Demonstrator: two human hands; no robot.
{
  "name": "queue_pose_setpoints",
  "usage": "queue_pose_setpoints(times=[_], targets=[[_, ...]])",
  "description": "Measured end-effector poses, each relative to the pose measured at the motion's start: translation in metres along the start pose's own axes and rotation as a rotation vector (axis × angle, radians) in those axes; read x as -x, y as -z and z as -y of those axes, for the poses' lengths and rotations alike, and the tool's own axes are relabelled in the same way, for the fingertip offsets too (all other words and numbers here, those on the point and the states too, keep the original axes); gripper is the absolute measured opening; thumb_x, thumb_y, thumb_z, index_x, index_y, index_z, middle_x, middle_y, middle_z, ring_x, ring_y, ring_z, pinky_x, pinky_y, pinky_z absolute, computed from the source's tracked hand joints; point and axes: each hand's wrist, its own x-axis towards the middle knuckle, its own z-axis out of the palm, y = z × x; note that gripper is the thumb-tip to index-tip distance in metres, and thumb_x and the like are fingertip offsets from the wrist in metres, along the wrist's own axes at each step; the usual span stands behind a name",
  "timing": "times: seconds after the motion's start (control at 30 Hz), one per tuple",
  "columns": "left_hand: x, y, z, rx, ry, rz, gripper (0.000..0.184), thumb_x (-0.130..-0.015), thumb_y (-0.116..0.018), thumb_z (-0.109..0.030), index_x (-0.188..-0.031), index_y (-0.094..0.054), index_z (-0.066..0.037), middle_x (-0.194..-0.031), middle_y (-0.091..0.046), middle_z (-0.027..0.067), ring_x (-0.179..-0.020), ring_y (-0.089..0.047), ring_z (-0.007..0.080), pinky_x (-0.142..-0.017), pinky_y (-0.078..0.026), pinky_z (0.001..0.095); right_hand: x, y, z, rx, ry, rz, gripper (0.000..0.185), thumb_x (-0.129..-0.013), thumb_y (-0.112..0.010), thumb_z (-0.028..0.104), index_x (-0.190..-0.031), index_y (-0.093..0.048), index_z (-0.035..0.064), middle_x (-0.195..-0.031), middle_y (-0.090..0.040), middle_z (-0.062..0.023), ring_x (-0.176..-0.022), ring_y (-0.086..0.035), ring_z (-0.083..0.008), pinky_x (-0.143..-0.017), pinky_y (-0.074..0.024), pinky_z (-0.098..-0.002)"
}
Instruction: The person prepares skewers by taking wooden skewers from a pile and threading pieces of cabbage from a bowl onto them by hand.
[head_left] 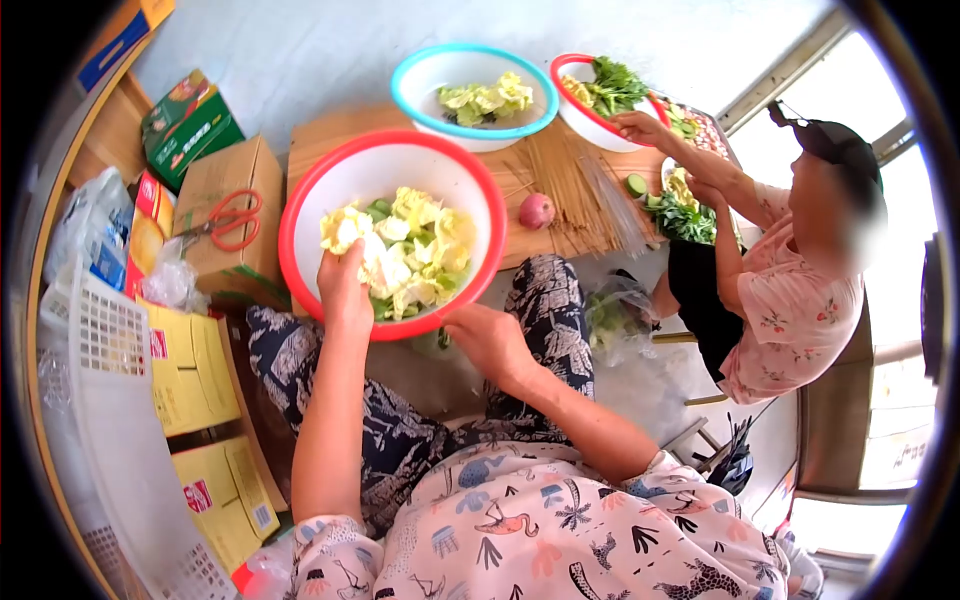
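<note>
A large white basin with a red rim (492, 205) sits in front of me and holds torn pale-green cabbage leaves (405, 265). My left hand (347, 290) reaches over the near rim, its fingers closed on a piece of cabbage (345, 228). Just outside the near right rim, my right hand (490, 342) is curled closed. What its fingers grip, if anything, is hidden. Thin wooden skewers (570, 195) and a purple-red onion (537, 210) lie on the wooden table (510, 245) right of the basin.
A blue-rimmed basin (403, 85) with cabbage and a red-rimmed basin (565, 120) with greens stand behind. At right sits a person (800, 290), hands over vegetables. Red-handled scissors (235, 220) lie on a cardboard box (240, 175) at left, near a white basket (110, 390).
</note>
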Motion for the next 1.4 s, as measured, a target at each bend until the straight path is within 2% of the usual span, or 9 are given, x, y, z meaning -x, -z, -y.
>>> queue_pose_setpoints(times=[0.17,0.27,0.4,0.47,0.6,0.7,0.8,0.9,1.4], targets=[[0.009,-0.013,-0.008,0.001,0.067,0.042,0.039,-0.093,-0.048,-0.025,-0.127,-0.045,-0.004,-0.112,-0.055,0.0064,-0.094,-0.055,0.0142,-0.073,-0.045,0.0292,-0.011,0.014,-0.007,0.008,-0.003,-0.019,0.010,-0.081,-0.060,0.008,-0.088,-0.061,0.0012,-0.082,-0.062,-0.0159,-0.074,-0.061,-0.0333,-0.065,-0.0486,-0.0371],[0.006,-0.003,-0.005,-0.096,0.104,0.002,0.046,-0.092,-0.048,-0.036,-0.126,-0.044,-0.006,-0.120,-0.051,0.0085,-0.097,-0.054,0.0171,-0.079,-0.044,0.0323,-0.023,0.029,-0.010,-0.026,0.035,-0.051,0.009,-0.080,-0.060,0.008,-0.086,-0.062,0.0008,-0.078,-0.062,-0.0163,-0.072,-0.061,-0.0325,-0.063,-0.0483,-0.0371],[0.009,-0.001,-0.010,-0.188,0.132,0.060,0.046,-0.093,-0.049,-0.031,-0.131,-0.041,-0.006,-0.123,-0.050,0.0100,-0.098,-0.054,0.0166,-0.078,-0.042,0.0311,-0.055,0.060,-0.019,0.008,0.042,-0.090,0.008,-0.081,-0.060,0.008,-0.084,-0.063,0.0005,-0.074,-0.062,-0.0159,-0.068,-0.062,-0.0276,-0.062,-0.0483,-0.0347],[0.009,-0.003,-0.010,-0.198,0.139,0.054,0.043,-0.093,-0.049,-0.027,-0.130,-0.042,-0.006,-0.121,-0.052,0.0094,-0.098,-0.054,0.0163,-0.078,-0.042,0.0310,-0.085,0.083,-0.024,0.014,-0.082,-0.028,0.014,-0.083,-0.060,0.010,-0.090,-0.065,-0.0007,-0.076,-0.065,-0.0124,-0.066,-0.062,-0.0193,-0.064,-0.0489,-0.0303],[0.008,-0.005,-0.010,-0.164,0.166,0.059,0.034,-0.093,-0.047,-0.019,-0.124,-0.047,-0.004,-0.112,-0.058,0.0084,-0.089,-0.059,0.0139,-0.072,-0.045,0.0267,-0.144,0.104,-0.060,0.093,-0.038,-0.050,0.013,-0.081,-0.060,0.011,-0.084,-0.063,-0.0015,-0.066,-0.062,-0.0135,-0.060,-0.061,-0.0175,-0.058,-0.0478,-0.0320],[0.010,-0.007,-0.012,-0.143,0.190,0.111,0.027,-0.094,-0.047,-0.017,-0.117,-0.052,-0.005,-0.107,-0.061,0.0070,-0.086,-0.060,0.0130,-0.069,-0.046,0.0242,-0.188,0.113,-0.082,0.094,-0.239,-0.047,0.015,-0.080,-0.061,0.013,-0.083,-0.065,-0.0007,-0.065,-0.062,-0.0129,-0.058,-0.060,-0.0169,-0.058,-0.0482,-0.0312],[0.011,-0.006,-0.013,-0.179,0.213,0.177,0.029,-0.093,-0.049,-0.023,-0.116,-0.053,-0.006,-0.107,-0.061,0.0074,-0.088,-0.059,0.0153,-0.072,-0.045,0.0266,-0.230,0.117,-0.103,0.187,-0.213,-0.079,0.016,-0.078,-0.061,0.016,-0.082,-0.067,0.0024,-0.069,-0.064,-0.0136,-0.063,-0.062,-0.0205,-0.062,-0.0498,-0.0335],[0.011,-0.010,-0.015,-0.161,0.236,0.172,0.026,-0.093,-0.049,-0.020,-0.114,-0.054,-0.006,-0.104,-0.062,0.0070,-0.086,-0.060,0.0141,-0.070,-0.046,0.0251,-0.271,0.118,-0.139,0.356,-0.253,-0.141,0.016,-0.075,-0.060,0.019,-0.082,-0.069,0.0079,-0.078,-0.066,-0.0152,-0.077,-0.064,-0.0306,-0.070,-0.0501,-0.0388],[0.008,-0.014,-0.013,-0.137,0.294,0.196,0.023,-0.094,-0.048,-0.018,-0.110,-0.056,-0.003,-0.100,-0.063,0.0083,-0.085,-0.060,0.0144,-0.070,-0.045,0.0248,-0.354,0.086,-0.183,0.704,-0.468,-0.076,0.022,-0.078,-0.054,0.015,-0.092,-0.067,0.0039,-0.101,-0.063,-0.0193,-0.093,-0.062,-0.0344,-0.081,-0.0501,-0.0400]])
